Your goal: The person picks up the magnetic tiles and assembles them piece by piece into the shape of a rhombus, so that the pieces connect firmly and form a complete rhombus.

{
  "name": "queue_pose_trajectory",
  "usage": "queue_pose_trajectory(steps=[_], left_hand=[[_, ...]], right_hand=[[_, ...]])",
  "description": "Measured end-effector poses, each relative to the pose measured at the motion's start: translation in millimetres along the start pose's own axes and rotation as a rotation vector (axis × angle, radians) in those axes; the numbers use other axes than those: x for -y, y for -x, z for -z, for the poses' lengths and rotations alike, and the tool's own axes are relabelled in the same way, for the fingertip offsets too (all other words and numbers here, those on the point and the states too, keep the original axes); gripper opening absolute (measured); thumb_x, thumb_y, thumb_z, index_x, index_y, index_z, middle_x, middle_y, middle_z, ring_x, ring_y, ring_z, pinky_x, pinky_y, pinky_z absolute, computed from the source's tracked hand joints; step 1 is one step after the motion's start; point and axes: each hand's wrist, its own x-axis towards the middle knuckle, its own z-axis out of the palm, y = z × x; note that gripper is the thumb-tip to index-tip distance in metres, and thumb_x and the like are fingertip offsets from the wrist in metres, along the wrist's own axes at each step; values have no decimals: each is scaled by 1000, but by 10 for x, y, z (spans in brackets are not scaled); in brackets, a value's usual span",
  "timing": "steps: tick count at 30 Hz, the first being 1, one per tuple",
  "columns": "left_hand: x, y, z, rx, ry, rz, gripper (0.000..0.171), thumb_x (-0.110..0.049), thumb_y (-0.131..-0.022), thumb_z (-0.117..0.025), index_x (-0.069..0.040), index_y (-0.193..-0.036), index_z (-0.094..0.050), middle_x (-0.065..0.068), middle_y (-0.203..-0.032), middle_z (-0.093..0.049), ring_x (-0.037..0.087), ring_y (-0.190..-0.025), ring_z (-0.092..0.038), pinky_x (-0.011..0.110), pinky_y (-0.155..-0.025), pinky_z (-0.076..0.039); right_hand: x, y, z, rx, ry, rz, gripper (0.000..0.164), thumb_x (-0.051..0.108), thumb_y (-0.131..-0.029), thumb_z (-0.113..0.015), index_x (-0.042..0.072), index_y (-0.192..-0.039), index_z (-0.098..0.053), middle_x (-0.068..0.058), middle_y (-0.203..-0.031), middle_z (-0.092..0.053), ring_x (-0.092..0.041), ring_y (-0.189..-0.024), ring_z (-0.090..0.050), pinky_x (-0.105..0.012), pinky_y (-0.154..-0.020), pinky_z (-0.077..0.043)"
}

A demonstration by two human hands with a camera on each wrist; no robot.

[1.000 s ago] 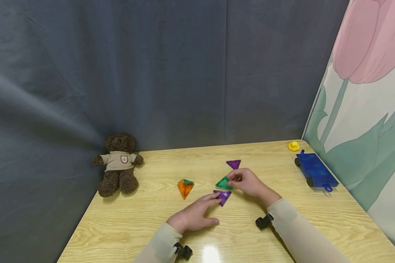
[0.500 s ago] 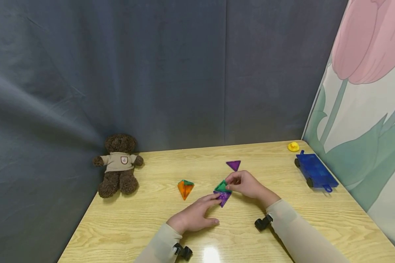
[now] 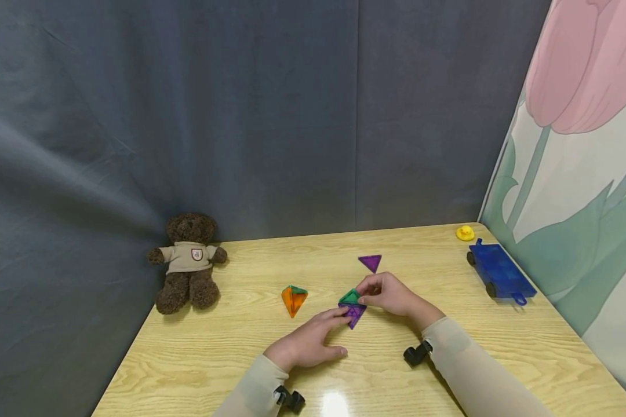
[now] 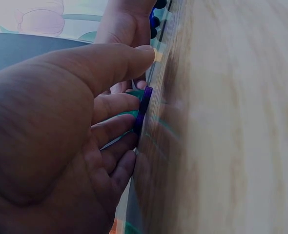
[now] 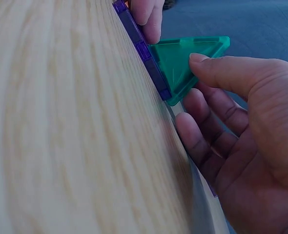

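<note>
My right hand point(image 3: 390, 293) pinches a translucent green triangular magnetic tile point(image 5: 175, 66) between thumb and fingers. The right wrist view has it standing up from the table, its lower edge against a purple triangular magnetic tile point(image 5: 143, 51). That purple piece lies flat, one point toward me in the head view. On it rest the fingertips of my left hand point(image 3: 309, 340), fingers extended and thumb spread to the side. Behind my right hand, a second purple triangular tile point(image 3: 370, 262) lies on the table.
An orange and green pointed tile shape point(image 3: 294, 300) stands left of the hands. Farther left sits a brown teddy bear point(image 3: 189, 260) in a beige shirt. A blue wheeled toy base point(image 3: 501, 269) and a yellow rubber duck point(image 3: 465, 233) are at the right of the wooden table point(image 3: 198, 359).
The right hand has brought the green tile slightly left and nearer, up to the back edge of the purple tile, and tilted it more upright. The left hand has stayed put.
</note>
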Motion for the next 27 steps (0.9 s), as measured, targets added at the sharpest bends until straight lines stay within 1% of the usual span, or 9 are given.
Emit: queue_pose_trajectory(steps=[5,10,14,21,25,27], left_hand=[[6,-4,-4,1,2,-1,72,-44,-102,-69,-24,-164,-39,-5,-173,-22,25,-156,-25,53,-122,-31],[15,-7,-13,2,6,-3,72,-44,-101,-69,-24,-163,-40,-6,-173,-22,25,-156,-25,52,-122,-31],[19,-6,-11,1,7,-6,71,-43,-102,-69,-24,-163,-40,-6,-173,-22,25,-156,-25,52,-122,-31],[41,1,-20,8,15,3,71,-45,-102,-68,-27,-164,-38,-7,-173,-22,26,-156,-25,54,-121,-32],[26,3,-20,4,18,5,71,-44,-102,-68,-26,-164,-39,-8,-173,-21,25,-156,-24,54,-122,-31],[19,1,-20,0,15,5,71,-44,-102,-69,-25,-163,-40,-9,-173,-21,25,-156,-25,53,-122,-30]], right_hand=[[-29,-10,-7,6,6,-9,11,-1,-94,-75,-2,-105,-77,-17,-100,-74,-26,-89,-66,-26,-77,-54],[-214,-59,-22,4,23,-24,11,-1,-94,-75,-1,-105,-77,-18,-100,-74,-29,-89,-66,-26,-76,-54],[-334,-83,-19,-2,25,-24,11,2,-94,-77,3,-105,-78,-14,-100,-75,-26,-89,-66,-26,-76,-54],[-330,-71,38,16,39,-30,12,10,-94,-80,11,-106,-79,-3,-99,-74,-21,-89,-66,-29,-78,-56],[-289,-49,107,44,59,-44,17,10,-93,-81,13,-110,-78,0,-101,-74,-21,-92,-67,-31,-81,-56],[-280,-43,150,51,66,-46,19,9,-93,-81,12,-112,-77,0,-102,-74,-22,-94,-67,-33,-83,-56]])
